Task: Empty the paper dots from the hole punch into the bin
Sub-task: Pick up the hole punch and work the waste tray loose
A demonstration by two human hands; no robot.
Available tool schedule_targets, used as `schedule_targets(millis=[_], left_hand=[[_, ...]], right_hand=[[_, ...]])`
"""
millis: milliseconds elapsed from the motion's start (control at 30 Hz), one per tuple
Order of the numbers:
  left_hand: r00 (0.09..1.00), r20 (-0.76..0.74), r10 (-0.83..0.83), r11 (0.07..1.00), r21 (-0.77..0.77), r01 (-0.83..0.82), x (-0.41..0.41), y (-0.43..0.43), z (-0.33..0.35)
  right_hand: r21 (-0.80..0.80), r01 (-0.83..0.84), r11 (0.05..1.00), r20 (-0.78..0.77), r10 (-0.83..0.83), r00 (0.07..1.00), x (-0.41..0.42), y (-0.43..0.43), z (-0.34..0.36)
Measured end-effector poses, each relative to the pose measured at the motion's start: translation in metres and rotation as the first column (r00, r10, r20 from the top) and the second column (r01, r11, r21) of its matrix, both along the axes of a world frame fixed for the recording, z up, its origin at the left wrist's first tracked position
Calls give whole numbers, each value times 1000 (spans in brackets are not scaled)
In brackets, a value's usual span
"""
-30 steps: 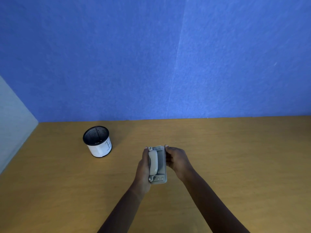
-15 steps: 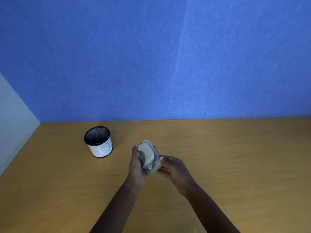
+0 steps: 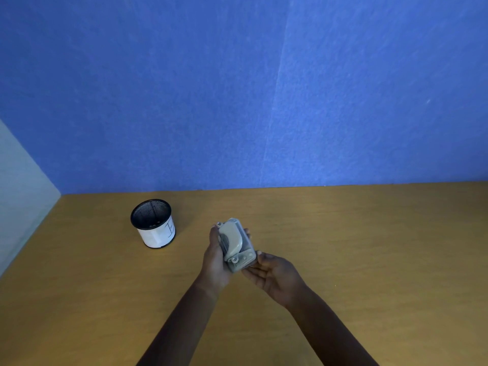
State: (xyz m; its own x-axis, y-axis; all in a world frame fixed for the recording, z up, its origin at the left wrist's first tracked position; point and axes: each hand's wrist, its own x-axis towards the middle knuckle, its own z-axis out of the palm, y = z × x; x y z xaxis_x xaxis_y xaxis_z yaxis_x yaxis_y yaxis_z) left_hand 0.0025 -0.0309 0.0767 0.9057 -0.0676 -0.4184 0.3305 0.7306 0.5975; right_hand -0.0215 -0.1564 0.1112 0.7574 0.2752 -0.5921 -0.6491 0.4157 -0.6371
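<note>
A grey hole punch (image 3: pixel 235 245) with a pale handle is held above the wooden table, tilted with its far end toward the left. My left hand (image 3: pixel 215 260) grips it from the left side and underneath. My right hand (image 3: pixel 273 276) is at its near right corner, fingers touching the base from below. The bin (image 3: pixel 154 223), a small black mesh cup with a white paper band, stands upright on the table to the left of the punch, apart from both hands. No paper dots are visible.
The wooden table (image 3: pixel 369 247) runs to a blue wall (image 3: pixel 264 101) at the back. A pale side panel (image 3: pixel 21 196) bounds the table at the left, close to the bin.
The punch has been lifted and turned, its far end swinging left toward the bin. My right hand slid from the punch's right side to its near corner, below it.
</note>
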Motion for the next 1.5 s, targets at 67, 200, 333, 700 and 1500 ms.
schedule_targets(millis=[67,200,333,700,1500], left_hand=[[999,-33,-6,1000,2,6,-1,0,3],[996,-84,-19,999,-37,16,-6,-2,2],[991,-129,-24,999,36,29,-9,-8,3],[977,-214,17,985,169,19,-7,-13,21],[1000,26,4,981,-196,1,-22,-32,0]], right_hand=[[-89,-33,995,34,36,999,1,0,3],[-525,85,847,326,108,939,5,2,1],[-605,42,795,411,267,872,2,10,8],[-611,-49,790,370,340,864,0,4,7],[-492,91,866,292,66,954,18,6,27]])
